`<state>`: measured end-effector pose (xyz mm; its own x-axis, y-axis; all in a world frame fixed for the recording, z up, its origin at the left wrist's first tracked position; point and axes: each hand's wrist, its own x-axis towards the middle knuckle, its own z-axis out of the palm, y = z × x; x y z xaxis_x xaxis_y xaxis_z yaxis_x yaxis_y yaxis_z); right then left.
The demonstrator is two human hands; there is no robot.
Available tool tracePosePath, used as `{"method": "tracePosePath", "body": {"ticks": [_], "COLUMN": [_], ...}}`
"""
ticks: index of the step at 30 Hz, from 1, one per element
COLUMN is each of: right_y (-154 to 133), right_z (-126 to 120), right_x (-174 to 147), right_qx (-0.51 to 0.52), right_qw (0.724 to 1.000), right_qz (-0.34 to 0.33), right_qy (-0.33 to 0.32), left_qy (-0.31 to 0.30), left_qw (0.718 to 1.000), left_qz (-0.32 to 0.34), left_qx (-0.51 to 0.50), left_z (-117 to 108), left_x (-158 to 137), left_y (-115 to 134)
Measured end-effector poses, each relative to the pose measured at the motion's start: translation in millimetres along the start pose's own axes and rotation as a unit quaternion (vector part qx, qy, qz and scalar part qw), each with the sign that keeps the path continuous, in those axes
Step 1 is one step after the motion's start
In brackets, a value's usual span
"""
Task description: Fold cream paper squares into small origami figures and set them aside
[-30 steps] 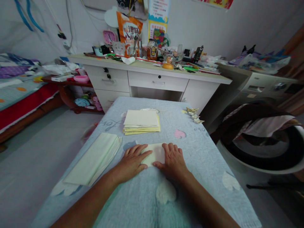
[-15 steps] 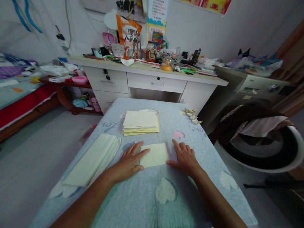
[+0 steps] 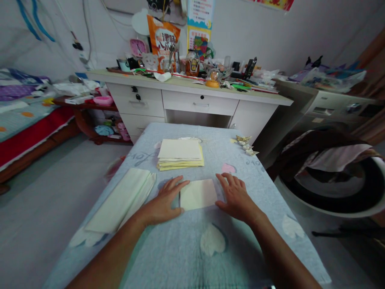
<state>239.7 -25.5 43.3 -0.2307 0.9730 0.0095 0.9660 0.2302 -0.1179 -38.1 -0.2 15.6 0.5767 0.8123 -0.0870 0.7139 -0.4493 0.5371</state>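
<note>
A small pale-yellow sheet of paper (image 3: pixel 198 195) lies flat on the cloth-covered table (image 3: pixel 168 257), between my two hands. At its left edge rests my left hand (image 3: pixel 167 200), fingers apart, with the thumb and forefinger against the paper's side. My right hand (image 3: pixel 234 196) is at the right edge, fingers spread, its thumb by the lower right corner. Neither hand grips anything. Beyond them sits a stack of white and yellow paper (image 3: pixel 180 150). To the left lies a long folded bundle of pale paper (image 3: pixel 122 200).
Several small folded paper pieces (image 3: pixel 248 148) sit at the table's far right corner. A white desk (image 3: pixel 195 98) crowded with items stands behind, with a bag of snacks (image 3: pixel 164 40) on it. On the right is a washing machine (image 3: pixel 321 112); a bed (image 3: pixel 27 120) is at left.
My left forefinger has drawn back from the top of the sheet to its left edge. My right hand has come slightly closer to the paper's right edge. The view has shifted slightly.
</note>
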Motion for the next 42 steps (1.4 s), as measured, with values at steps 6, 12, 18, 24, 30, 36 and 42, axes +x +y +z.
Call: {"method": "tracePosePath", "body": {"ticks": [6, 12, 18, 24, 30, 36, 42], "right_y": [-11, -7, -11, -12, -11, -12, -16], "right_z": [23, 42, 42, 42, 32, 35, 43], "right_x": [20, 26, 29, 28, 27, 30, 28], "right_qx": [0.069, 0.114, 0.123, 0.144, 0.283, 0.621, 0.691], "right_qw": [0.995, 0.991, 0.988, 0.985, 0.951, 0.780, 0.713], "right_qz": [-0.072, -0.071, -0.088, -0.084, -0.085, 0.018, 0.030], "right_qy": [-0.026, 0.011, 0.032, 0.044, 0.089, 0.072, 0.118], "left_qy": [0.178, 0.190, 0.191, 0.192, 0.169, 0.183, 0.140], "left_qw": [0.983, 0.978, 0.980, 0.977, 0.918, 0.781, 0.795], "left_qz": [-0.007, -0.047, -0.033, -0.021, -0.009, -0.035, -0.076], "left_qx": [0.041, 0.068, 0.043, -0.085, -0.358, -0.596, -0.586], "left_z": [29, 33, 29, 28, 22, 14, 18], "left_x": [15, 17, 18, 18, 15, 16, 16], "left_y": [-3, 1, 6, 10, 22, 25, 27]}}
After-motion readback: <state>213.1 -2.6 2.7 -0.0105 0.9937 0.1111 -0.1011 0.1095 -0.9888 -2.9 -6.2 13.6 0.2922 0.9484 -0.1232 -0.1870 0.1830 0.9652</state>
